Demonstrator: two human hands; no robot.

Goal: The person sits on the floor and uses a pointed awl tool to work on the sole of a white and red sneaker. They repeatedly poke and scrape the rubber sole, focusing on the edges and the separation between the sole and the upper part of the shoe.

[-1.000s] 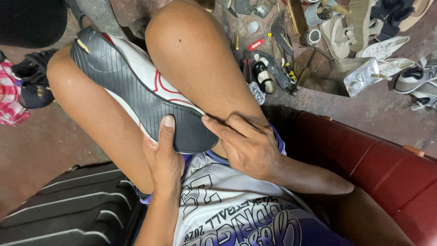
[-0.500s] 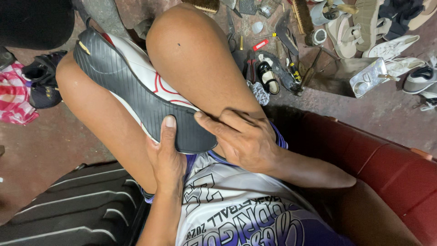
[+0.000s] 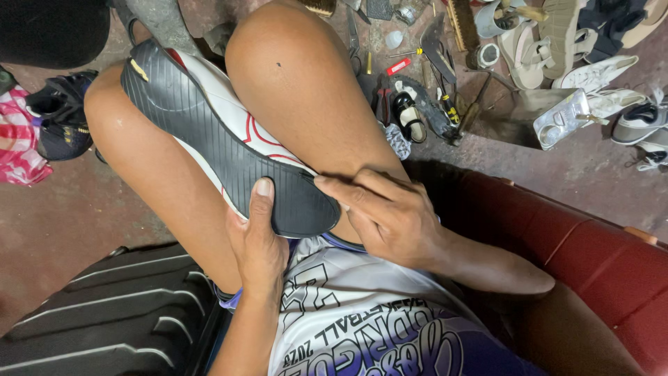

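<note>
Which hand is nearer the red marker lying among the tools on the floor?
Right. The right hand presses at the shoe heel edge, on the side toward the red marker. The left hand grips the sole from below, farther away. Neither hand touches the marker.

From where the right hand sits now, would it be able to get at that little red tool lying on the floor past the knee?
Probably not without leaning: the right hand is at the shoe's heel, and the raised knee stands between it and the red tool.
</note>
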